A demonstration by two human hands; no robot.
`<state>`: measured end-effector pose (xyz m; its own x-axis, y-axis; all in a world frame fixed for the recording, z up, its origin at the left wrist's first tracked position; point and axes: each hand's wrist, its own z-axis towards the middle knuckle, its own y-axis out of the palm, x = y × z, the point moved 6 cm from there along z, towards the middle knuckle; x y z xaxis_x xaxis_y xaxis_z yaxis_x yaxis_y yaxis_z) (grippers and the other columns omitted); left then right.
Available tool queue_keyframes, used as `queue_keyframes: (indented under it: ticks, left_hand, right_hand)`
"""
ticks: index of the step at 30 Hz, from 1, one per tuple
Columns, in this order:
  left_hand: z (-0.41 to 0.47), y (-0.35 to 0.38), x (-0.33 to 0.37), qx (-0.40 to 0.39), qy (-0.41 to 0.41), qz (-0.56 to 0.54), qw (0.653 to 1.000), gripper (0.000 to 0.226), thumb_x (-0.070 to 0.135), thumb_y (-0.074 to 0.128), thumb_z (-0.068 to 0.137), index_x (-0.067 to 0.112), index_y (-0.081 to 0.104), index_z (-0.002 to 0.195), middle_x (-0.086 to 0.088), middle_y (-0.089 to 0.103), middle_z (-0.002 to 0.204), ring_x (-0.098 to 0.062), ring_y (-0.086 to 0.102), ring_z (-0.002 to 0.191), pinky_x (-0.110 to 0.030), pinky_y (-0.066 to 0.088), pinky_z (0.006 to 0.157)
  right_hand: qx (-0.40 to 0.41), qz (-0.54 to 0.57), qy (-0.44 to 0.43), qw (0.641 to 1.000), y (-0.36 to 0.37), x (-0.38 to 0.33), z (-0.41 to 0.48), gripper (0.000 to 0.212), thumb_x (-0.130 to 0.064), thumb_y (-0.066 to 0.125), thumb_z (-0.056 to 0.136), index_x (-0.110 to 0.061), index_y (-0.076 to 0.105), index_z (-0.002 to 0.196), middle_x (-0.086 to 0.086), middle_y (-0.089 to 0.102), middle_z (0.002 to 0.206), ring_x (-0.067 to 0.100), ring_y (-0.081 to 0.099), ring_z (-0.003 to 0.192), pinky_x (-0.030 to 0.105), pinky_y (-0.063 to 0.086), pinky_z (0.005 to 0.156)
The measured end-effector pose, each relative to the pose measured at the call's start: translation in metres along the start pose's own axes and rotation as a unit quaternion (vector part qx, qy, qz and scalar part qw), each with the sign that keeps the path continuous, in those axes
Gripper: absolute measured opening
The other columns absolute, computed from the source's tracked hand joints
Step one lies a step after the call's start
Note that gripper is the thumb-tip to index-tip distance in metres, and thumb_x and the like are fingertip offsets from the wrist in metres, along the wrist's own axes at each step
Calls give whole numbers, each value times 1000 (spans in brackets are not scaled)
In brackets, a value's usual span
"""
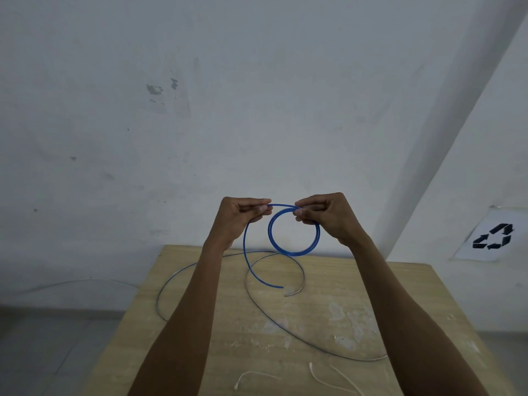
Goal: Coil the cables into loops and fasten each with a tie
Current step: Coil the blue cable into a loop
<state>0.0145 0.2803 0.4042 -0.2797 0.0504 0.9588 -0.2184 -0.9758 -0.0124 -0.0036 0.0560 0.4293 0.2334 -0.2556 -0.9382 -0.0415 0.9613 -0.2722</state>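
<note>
I hold a blue cable [294, 251] up above the wooden table [328, 310]. It is wound into a small round coil that hangs below my right hand [325, 214], which pinches the top of the coil. My left hand [243, 212] pinches the cable just left of the coil. From there a loose tail curves down and ends free above the table. A grey cable [257, 304] lies uncoiled on the table in wide curves. Two white ties [253, 375] [334, 377] lie near the table's front edge.
The table stands against a pale wall. Its left edge drops to a tiled floor, and part of the grey cable runs over that edge. A paper with a recycling sign [493, 237] is stuck to the wall at the right.
</note>
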Motion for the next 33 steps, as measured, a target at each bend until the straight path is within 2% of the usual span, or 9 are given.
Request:
queue_keyframes:
  ticks: [10, 15, 19, 22, 26, 29, 33]
  left_hand:
    - [1, -15, -10, 0, -19, 4, 1000, 22, 0, 67, 94, 5, 76, 113, -13, 80, 102, -26, 77, 99, -27, 61, 89]
    - [-2, -16, -16, 4, -36, 14, 999, 19, 1, 67, 95, 4, 77, 111, -13, 80, 101, -27, 77, 99, -34, 61, 90]
    - [-7, 3, -22, -45, -93, 31, 994, 8, 6, 68, 97, 3, 71, 103, -12, 79, 104, -24, 76, 101, -45, 60, 93]
    - [-8, 22, -17, -74, -95, 9, 993, 20, 15, 72, 95, 4, 63, 109, -15, 79, 103, -27, 76, 101, -42, 60, 93]
    - [-6, 29, -16, -42, -69, -37, 996, 29, 7, 72, 94, 7, 69, 123, -17, 79, 101, -32, 77, 96, -41, 62, 90]
    - [-4, 29, -19, -32, -56, -32, 997, 28, 2, 69, 94, 4, 72, 122, -18, 79, 99, -32, 78, 91, -38, 63, 85]
    - [-3, 23, -23, 6, -52, -53, 997, 30, 1, 68, 94, 4, 71, 124, -18, 79, 99, -31, 77, 88, -41, 63, 87]
  right_hand:
    - [-8, 11, 18, 1000, -6, 15, -3, 19, -5, 80, 83, 1, 77, 102, 17, 79, 87, 31, 78, 83, 38, 64, 79]
    - [7, 18, 18, 1000, -8, 18, -2, 19, -4, 81, 83, 3, 77, 100, 17, 79, 85, 32, 78, 81, 35, 65, 76]
    - [26, 36, 14, 999, -9, 20, 0, 19, -3, 81, 83, 4, 76, 100, 18, 79, 85, 32, 78, 80, 35, 65, 76]
    - [22, 42, 12, 999, -1, 20, 0, 18, -3, 80, 83, 4, 75, 99, 18, 78, 85, 32, 78, 80, 35, 65, 76]
    - [39, 91, 36, 994, 2, 26, -1, 20, -2, 80, 83, 5, 73, 100, 21, 78, 88, 33, 78, 82, 33, 63, 75]
    - [13, 116, 57, 992, 2, 31, -5, 24, -4, 79, 84, 4, 73, 106, 21, 78, 94, 33, 78, 87, 34, 63, 79]
    - [-3, 153, 80, 985, -3, 37, -10, 29, -5, 77, 86, 0, 72, 114, 22, 77, 103, 36, 76, 96, 36, 62, 88]
